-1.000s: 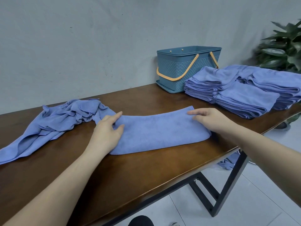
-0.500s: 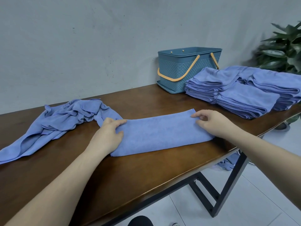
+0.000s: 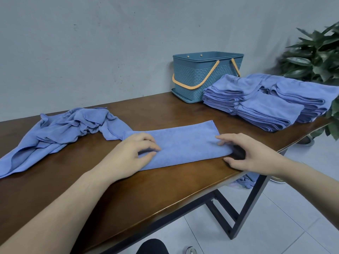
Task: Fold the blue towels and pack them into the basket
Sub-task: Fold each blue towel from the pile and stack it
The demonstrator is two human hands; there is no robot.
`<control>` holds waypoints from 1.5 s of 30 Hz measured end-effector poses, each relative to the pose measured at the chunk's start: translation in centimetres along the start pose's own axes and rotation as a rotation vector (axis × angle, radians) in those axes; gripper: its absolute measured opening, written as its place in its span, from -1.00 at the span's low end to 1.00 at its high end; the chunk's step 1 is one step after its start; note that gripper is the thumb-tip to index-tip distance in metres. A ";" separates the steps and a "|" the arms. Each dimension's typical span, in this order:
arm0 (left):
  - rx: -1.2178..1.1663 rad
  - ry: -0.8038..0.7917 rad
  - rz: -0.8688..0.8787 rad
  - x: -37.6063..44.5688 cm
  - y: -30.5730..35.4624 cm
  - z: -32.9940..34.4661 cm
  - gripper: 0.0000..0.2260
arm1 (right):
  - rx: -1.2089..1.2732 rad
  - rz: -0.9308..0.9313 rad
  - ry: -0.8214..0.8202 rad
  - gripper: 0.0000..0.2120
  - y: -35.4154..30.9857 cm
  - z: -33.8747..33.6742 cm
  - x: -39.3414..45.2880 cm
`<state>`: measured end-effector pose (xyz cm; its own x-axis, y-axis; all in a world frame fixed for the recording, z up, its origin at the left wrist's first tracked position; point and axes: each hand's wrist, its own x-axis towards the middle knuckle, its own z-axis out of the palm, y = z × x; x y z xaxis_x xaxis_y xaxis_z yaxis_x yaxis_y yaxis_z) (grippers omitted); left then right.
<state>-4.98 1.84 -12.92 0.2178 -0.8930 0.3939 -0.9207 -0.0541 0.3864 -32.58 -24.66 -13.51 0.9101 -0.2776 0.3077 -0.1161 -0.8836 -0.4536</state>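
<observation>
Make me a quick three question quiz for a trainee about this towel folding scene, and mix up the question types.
1. True or false: the basket stands at the table's near edge.
2. What lies under both hands? A) the crumpled towels B) the half-folded towel C) the folded stacks
3. Fill in: the left hand presses the towel's ___ end, the right hand its ___ end.

Key
1. False: it stands at the far edge, by the wall, beside the folded stacks.
2. B
3. left; right
</observation>
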 end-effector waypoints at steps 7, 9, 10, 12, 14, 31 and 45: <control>-0.116 0.018 -0.088 -0.3 0.3 -0.4 -0.85 | -0.402 -0.098 0.233 -0.75 0.0 0.7 0.2; -0.129 0.007 -0.108 -0.3 0.4 -0.5 -0.85 | -0.337 0.002 0.210 -0.74 -1.1 0.7 0.0; -0.133 0.007 -0.113 -0.3 0.5 -0.5 -0.85 | -0.248 0.088 0.190 -0.74 -1.6 0.7 -0.2; -0.145 0.018 -0.119 -0.2 0.6 -0.5 -0.85 | -0.078 0.214 0.179 -0.75 -2.2 0.9 -0.2; -0.173 0.027 -0.125 -0.2 0.7 -0.4 -0.85 | 0.060 0.280 0.192 -0.75 -3.1 1.2 0.2; -0.928 0.361 -0.493 0.9 1.4 -1.6 -0.81 | 0.140 0.188 0.162 -0.51 -13.6 4.8 7.3; -1.104 0.310 -0.589 0.5 0.5 -2.3 -0.60 | -0.303 -0.343 0.106 -0.56 -17.8 10.2 8.6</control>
<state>-4.58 2.41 -10.64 0.7002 -0.7124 0.0475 0.0613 0.1263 0.9901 -18.59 -7.51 -11.33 0.8724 0.0265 0.4880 0.0591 -0.9969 -0.0514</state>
